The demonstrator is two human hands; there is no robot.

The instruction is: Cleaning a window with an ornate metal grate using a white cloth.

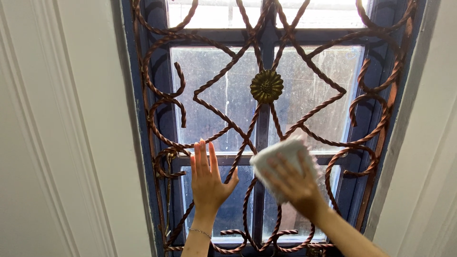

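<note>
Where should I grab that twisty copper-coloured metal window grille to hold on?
Probably the twisted copper-coloured metal grille is best gripped from the front, fingers wrapped around one bare diagonal bar: the bars are thin, ropelike and open. The left hand rests flat there; the right hand holds a white cloth.

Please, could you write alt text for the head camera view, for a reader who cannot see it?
A right hand, blurred, presses a white cloth against a twisted copper-coloured window grille with a round rosette. The left hand lies flat and open on the grille beside it, before smeared glass panes in a dark blue frame.

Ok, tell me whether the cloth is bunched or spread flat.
Bunched: the white cloth is wadded under the right hand, blurred against the grille.
</note>
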